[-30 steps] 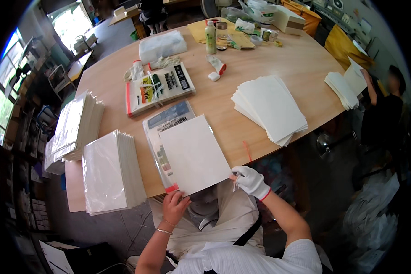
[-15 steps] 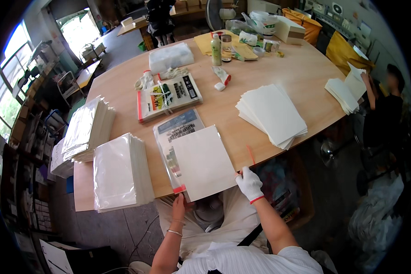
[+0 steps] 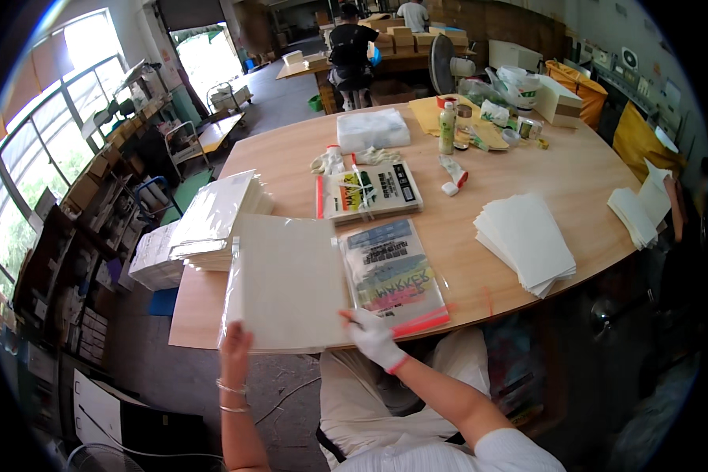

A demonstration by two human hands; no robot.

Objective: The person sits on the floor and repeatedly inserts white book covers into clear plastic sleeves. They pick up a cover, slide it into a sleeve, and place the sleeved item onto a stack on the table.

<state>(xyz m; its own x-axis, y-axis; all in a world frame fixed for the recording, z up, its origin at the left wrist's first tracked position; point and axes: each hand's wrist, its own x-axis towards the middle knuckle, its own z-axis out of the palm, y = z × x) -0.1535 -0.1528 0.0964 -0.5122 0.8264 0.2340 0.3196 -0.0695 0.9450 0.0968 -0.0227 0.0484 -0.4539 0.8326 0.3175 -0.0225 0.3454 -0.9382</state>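
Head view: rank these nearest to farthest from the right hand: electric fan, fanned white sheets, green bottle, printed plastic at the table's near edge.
1. Printed plastic: just right of and beyond the gloved right hand.
2. Fanned white sheets: on the right of the table.
3. Green bottle: toward the table's far side.
4. Electric fan: beyond the table.

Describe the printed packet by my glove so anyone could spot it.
On the wooden table, the printed packet lies just right of the large white sheet. Its red strip runs along its near side; the packet behind has its strip on the left.
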